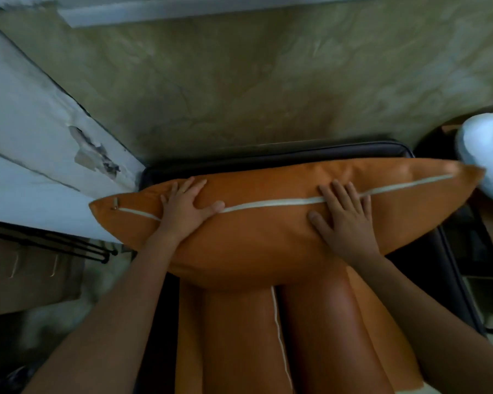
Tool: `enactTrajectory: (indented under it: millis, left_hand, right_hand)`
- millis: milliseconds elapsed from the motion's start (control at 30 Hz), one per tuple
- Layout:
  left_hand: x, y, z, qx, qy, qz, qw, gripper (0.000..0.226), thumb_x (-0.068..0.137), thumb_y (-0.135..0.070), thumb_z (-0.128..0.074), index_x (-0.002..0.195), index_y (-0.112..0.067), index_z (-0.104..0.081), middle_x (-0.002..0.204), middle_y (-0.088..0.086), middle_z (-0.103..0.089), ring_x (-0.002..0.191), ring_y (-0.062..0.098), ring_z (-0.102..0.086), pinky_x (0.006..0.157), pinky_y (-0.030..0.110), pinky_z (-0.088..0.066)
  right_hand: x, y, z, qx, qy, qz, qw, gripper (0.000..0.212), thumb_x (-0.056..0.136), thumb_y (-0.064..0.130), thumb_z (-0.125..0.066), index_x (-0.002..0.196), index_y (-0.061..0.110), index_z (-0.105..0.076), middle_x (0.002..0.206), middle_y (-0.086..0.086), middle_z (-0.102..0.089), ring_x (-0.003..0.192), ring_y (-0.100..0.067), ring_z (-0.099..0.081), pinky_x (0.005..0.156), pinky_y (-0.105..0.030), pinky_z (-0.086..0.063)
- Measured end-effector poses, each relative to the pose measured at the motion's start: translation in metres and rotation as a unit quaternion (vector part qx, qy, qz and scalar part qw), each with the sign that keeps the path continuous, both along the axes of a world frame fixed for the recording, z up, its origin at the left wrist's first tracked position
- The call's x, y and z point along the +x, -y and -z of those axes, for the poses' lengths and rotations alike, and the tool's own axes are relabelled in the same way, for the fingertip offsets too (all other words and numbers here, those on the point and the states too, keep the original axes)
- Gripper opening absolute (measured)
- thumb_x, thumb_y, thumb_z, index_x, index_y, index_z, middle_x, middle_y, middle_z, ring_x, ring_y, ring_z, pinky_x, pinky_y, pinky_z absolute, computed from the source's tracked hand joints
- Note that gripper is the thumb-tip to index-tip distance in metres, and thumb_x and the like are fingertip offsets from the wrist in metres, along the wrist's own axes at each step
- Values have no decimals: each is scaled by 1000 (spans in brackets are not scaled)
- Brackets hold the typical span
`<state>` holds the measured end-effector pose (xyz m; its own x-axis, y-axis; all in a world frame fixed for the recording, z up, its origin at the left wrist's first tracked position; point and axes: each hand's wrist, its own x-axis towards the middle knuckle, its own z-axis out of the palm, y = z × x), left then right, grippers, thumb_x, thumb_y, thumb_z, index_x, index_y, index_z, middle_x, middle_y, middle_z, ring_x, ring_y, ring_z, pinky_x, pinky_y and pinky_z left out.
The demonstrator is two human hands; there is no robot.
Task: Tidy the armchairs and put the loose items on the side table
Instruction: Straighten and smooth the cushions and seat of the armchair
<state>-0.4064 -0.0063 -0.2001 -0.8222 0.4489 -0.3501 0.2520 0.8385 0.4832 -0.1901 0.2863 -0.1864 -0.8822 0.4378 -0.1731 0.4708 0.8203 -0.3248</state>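
Note:
An orange cushion [268, 226] with a white zip strip along its top edge stands against the back of a dark armchair [273, 155]. My left hand [187, 207] lies on the cushion's left part, fingers spread flat over the top edge and thumb out along the zip. My right hand [343, 214] presses flat on the right part, fingers straight across the zip. Below them, more orange cushions [268, 336] with a white seam fill the seat.
A blotchy green-beige wall [254, 81] rises behind the chair. A white peeling surface [34, 155] runs along the left. A white rounded object [484, 155] sits at the right edge beside the cushion's corner. A brown box [26, 274] stands low on the left.

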Motion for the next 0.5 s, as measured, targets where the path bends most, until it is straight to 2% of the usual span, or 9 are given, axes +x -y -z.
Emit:
enactTrajectory:
  millis: [100,200,333,467,500]
  left_hand:
    - [-38,-16,20,21,25,-12,999,87,76,-83,-53,148,-37,-41,162,-6,-26,152,25,-13,121,58,-1]
    - [-69,-29,42,77,34,-37,996,82,79,-74,-61,148,-34,-43,162,-3,-27,150,21,-23,123,49,-18]
    - [-84,-39,66,161,-99,-78,979,63,89,-57,-62,143,-25,-52,154,-3,-41,142,13,-36,119,38,-30]
    - [-71,-45,43,185,-224,-50,956,42,99,-40,-54,135,-18,-59,145,-1,-51,134,8,-44,112,20,-36]
    - [-62,-46,33,184,-238,-36,953,42,100,-41,-52,135,-19,-59,145,-1,-51,134,7,-43,112,21,-36]
  right_hand:
    - [-28,-6,30,25,-30,19,999,69,95,64,-25,157,33,-25,166,0,-21,155,-23,-7,124,-50,-1]
    - [-57,-14,58,47,-45,28,998,65,98,58,-26,157,31,-25,166,1,-23,155,-22,-10,124,-50,-3]
    - [-89,-19,82,63,-69,42,995,62,101,55,-26,158,31,-23,166,2,-21,155,-20,-9,124,-47,1]
    - [-93,-21,89,59,-66,44,995,62,102,55,-26,158,31,-22,167,3,-20,155,-19,-8,125,-48,1]
    - [-91,-21,87,49,-66,46,996,63,101,58,-26,158,31,-23,167,3,-20,155,-19,-8,125,-48,1]
